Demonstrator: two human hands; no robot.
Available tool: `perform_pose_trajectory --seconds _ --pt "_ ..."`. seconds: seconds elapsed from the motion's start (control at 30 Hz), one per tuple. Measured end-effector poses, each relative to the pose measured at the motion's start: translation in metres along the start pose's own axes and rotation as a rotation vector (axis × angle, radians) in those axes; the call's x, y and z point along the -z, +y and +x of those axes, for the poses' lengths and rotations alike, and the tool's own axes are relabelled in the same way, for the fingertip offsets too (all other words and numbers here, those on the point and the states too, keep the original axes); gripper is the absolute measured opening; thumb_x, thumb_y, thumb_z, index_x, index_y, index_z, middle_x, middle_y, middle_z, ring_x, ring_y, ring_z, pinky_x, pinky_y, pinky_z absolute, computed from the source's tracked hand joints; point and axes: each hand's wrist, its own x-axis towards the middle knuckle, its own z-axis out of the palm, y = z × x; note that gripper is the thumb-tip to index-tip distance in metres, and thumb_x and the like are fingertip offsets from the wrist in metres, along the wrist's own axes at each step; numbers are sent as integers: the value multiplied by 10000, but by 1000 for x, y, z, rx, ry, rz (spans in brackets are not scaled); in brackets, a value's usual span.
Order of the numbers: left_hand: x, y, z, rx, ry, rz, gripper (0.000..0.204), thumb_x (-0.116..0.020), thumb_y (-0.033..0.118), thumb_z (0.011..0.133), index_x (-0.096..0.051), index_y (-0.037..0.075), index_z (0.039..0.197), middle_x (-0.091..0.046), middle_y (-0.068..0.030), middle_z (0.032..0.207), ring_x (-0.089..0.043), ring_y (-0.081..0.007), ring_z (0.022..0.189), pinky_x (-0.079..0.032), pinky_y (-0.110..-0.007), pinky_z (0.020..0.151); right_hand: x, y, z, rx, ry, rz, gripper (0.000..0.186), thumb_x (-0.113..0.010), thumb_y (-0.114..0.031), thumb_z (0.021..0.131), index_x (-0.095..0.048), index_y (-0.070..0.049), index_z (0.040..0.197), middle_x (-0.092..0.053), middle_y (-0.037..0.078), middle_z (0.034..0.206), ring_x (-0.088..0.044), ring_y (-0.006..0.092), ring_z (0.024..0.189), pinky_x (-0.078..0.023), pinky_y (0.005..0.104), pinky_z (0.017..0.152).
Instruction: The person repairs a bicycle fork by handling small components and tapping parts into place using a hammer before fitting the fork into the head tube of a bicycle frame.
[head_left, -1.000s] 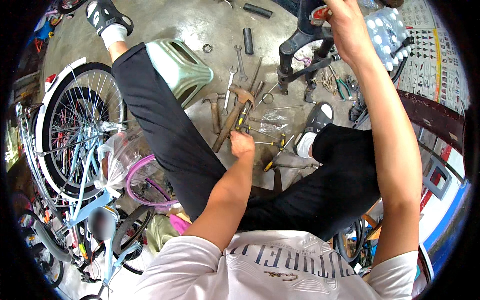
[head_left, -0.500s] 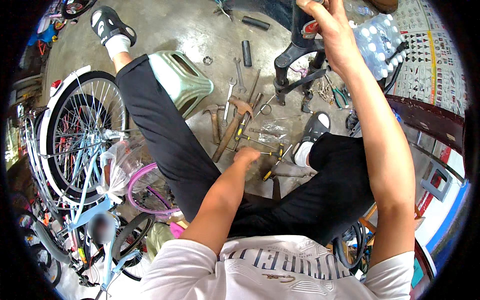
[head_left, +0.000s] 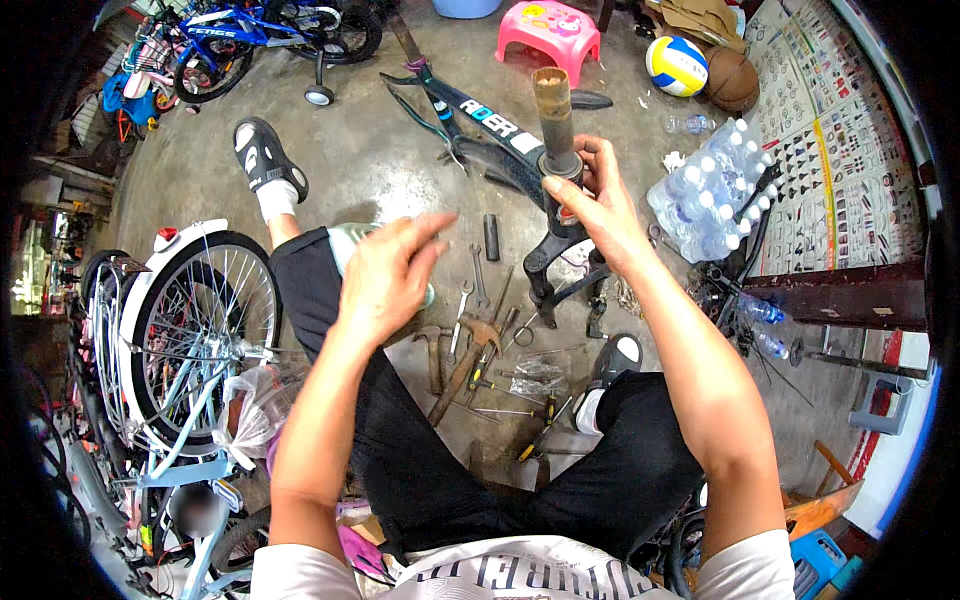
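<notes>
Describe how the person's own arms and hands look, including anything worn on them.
The left hand and right hand are ungloved. No watch or band shows at either wrist. The forearms are uncovered, and short white sleeves end above the elbows.

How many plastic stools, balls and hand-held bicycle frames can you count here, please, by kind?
Plastic stools: 2 (pink stool, partly hidden pale green stool)
Balls: 2 (blue, yellow and white ball, brown ball)
Bicycle frame held in the right hand: 1
Total: 5
</notes>
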Motion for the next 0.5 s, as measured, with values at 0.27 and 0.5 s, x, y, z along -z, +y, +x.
perform_pose_trajectory --seconds 0.27,0.5 --pt "34 55 58 -267 85 247 261 -725 181 923 -769 218 1178 -595 -86 783 -665 -329 738 -506 -459 632 11 0 -1 -19 -46 45 544 -657 -256 953 -453 -124 1439 -554 110 1368 -580 193 1173 -489 353 941" --pt "30 54 63 -297 64 292 281 -722 171 912 -769 225 1184 -597 -85 792 -671 -329 743 -514 -459 629 11 2 1 5 -57 59 545 -656 -246 951 -452 -103 1435 -550 117 1369 -582 194 1172 -468 355 975"
